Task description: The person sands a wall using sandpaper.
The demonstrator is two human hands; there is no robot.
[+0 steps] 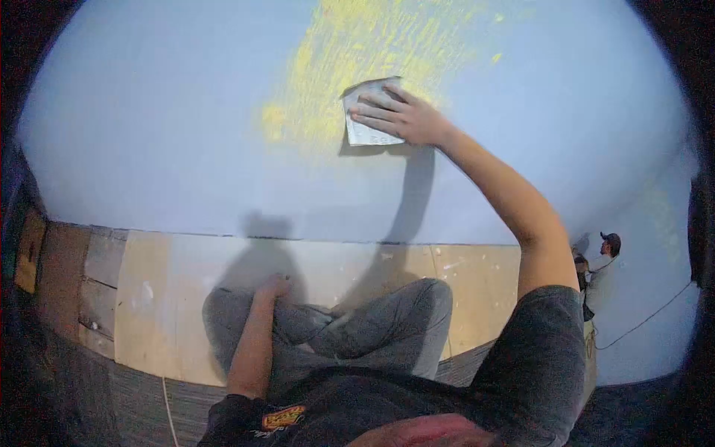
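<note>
My right hand [402,117] lies with its fingers stretched flat over a sheet of sandpaper [365,135], holding it against the pale blue wall [186,134]. Faint printing shows on the sheet's back, and its top edge lifts a little from the wall. Around and above the sheet spreads a streaky yellow patch [320,82]. My left hand [278,286] rests by my left knee, away from the wall, its fingers curled in; nothing shows in it.
I sit cross-legged on light wooden boards [167,313] laid along the wall's foot. At the right, another person in a cap [599,268] is near the adjoining wall. A thin cable [648,328] hangs there. A pale cord [169,410] runs along the dark floor at lower left.
</note>
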